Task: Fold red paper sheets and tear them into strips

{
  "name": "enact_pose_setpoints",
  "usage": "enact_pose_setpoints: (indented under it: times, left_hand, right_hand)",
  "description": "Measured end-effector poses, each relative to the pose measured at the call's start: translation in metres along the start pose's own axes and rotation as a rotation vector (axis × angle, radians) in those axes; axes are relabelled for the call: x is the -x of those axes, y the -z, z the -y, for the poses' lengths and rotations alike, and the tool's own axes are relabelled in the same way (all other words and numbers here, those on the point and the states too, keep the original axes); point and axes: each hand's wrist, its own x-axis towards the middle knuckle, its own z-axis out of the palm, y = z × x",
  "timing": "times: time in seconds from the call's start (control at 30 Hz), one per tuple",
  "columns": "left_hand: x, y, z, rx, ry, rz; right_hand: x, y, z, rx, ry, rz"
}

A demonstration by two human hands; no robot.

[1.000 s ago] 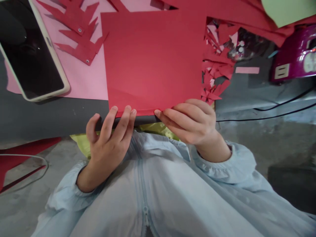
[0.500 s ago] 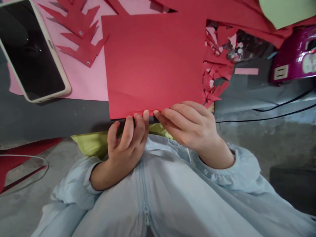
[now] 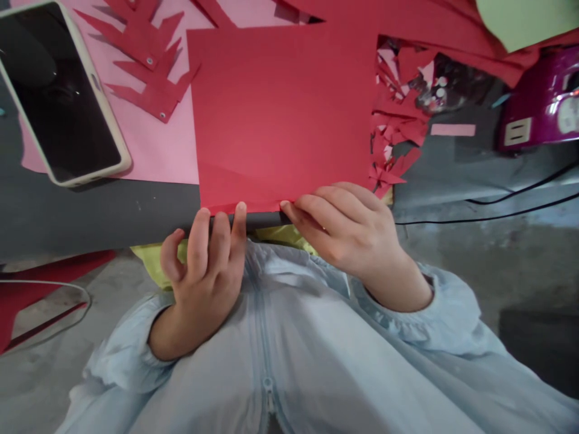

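Note:
A sheet of red paper (image 3: 284, 120) lies on the table in front of me, with a narrow fold along its near edge. My left hand (image 3: 205, 265) has its fingers stretched and apart, the tips touching that folded edge at its left part. At the middle of the same edge, my right hand (image 3: 348, 226) is closed, its fingers drawn together and pinching the paper; the thumb is mostly hidden beneath them. Red paper cutouts with spiky shapes and small round eyes (image 3: 156, 90) lie beyond the sheet's left side, on pink paper (image 3: 149, 157).
A phone (image 3: 58, 96) in a pale case rests at the left. Red scraps (image 3: 398, 132) are heaped right of the sheet, near a pink strip (image 3: 452, 129) and a shiny purple device (image 3: 538, 108). Black cables (image 3: 511, 211) run at the right. Green paper (image 3: 525, 21) lies at the back right.
My left hand has slid left along the near edge, its fingers spreading. More of the fold now shows flattened at the left. My right hand has stayed nearly in place.

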Motion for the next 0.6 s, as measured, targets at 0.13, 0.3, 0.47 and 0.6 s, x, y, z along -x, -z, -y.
enact_pose_setpoints:
  times: [0.13, 0.3, 0.47, 0.6]
  left_hand:
    - [0.001, 0.000, 0.002, 0.033, -0.006, -0.015]
    - [-0.003, 0.004, 0.009, -0.038, -0.076, 0.053]
    - [-0.001, 0.005, 0.020, 0.011, -0.069, 0.112]
    - [0.003, 0.004, 0.023, 0.006, -0.082, 0.139]
  right_hand:
    - [-0.006, -0.004, 0.006, -0.016, -0.031, -0.030]
    - [-0.020, -0.016, 0.015, -0.161, -0.094, -0.092]
    - [-0.027, -0.025, 0.021, -0.201, -0.151, -0.125]
    - [-0.026, -0.026, 0.023, -0.206, -0.167, -0.130]
